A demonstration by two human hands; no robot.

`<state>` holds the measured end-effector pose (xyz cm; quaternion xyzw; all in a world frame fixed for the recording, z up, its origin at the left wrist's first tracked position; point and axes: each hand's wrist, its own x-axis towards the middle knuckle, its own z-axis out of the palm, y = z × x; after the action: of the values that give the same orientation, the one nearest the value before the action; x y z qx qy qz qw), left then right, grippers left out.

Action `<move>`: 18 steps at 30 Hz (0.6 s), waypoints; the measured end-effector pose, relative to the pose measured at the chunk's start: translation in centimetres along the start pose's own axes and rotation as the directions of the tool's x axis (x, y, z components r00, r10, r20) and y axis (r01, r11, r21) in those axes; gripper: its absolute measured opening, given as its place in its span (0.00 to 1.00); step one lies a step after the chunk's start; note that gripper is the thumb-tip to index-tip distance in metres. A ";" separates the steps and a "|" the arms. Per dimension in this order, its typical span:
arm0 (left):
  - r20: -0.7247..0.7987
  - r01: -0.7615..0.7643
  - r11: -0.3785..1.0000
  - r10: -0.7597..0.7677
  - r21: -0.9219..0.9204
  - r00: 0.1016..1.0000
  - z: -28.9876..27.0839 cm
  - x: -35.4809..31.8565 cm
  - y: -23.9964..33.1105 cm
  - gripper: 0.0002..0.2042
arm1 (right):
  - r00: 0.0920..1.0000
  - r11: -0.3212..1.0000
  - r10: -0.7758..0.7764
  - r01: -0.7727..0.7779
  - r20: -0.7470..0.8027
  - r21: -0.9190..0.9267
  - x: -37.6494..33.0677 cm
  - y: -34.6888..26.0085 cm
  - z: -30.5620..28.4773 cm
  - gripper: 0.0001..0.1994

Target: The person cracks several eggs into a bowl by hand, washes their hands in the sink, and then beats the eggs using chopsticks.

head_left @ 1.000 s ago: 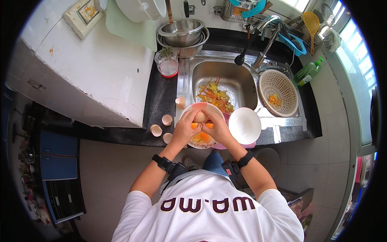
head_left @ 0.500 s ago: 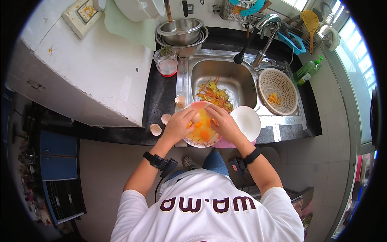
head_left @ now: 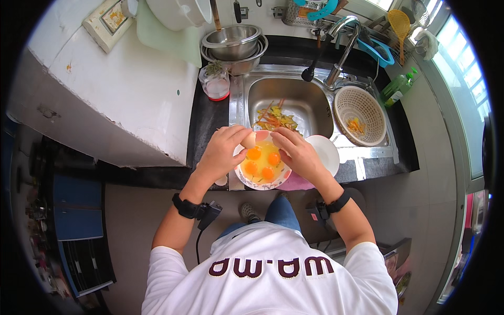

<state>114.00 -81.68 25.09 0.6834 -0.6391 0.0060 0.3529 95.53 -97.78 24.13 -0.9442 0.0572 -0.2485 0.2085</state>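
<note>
1. Three orange yolks already sit in the round patterned bowl (head_left: 262,165) at the worktop (head_left: 210,121) edge.
2. Left hand (head_left: 223,152) fingers pinch a pale eggshell half (head_left: 248,139); right hand (head_left: 299,155) is curled beside the rim, its grip unclear.
3. Nothing beaten yet.

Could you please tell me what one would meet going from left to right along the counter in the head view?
White appliance top → small glass jar → left hand holding an eggshell half → bowl of egg yolks → right hand → empty white bowl → beige colander → green bottle.
</note>
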 end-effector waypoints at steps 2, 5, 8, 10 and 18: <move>0.000 0.040 0.997 -0.040 -0.063 0.999 -0.6 0.4 0.3 0.24 | 0.999 0.999 0.033 -0.032 -0.018 0.029 0.2 -0.5 -0.5 0.27; 0.022 0.157 0.953 -0.157 -0.260 0.987 -0.7 0.6 0.7 0.23 | 0.984 0.955 0.174 -0.159 -0.039 0.248 -0.1 -0.9 -0.7 0.25; 0.093 0.279 0.793 -0.273 -0.542 0.957 0.5 0.1 0.0 0.22 | 0.917 0.628 0.396 -0.297 0.033 0.719 -0.7 -0.9 -0.2 0.24; 0.137 0.312 0.645 -0.307 -0.698 0.942 2.7 -1.0 -1.2 0.23 | 0.865 0.271 0.483 -0.294 0.135 0.916 -1.2 -0.6 0.3 0.23; 0.310 0.433 0.197 -0.453 -0.879 0.836 6.3 -1.9 -1.7 0.24 | 0.793 0.013 0.576 -0.251 0.197 0.968 -2.2 -0.3 2.9 0.26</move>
<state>112.38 -83.25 18.66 0.5121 -0.2991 -0.4517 0.6665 95.11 -95.96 20.99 -0.4796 0.1871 -0.2696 0.8138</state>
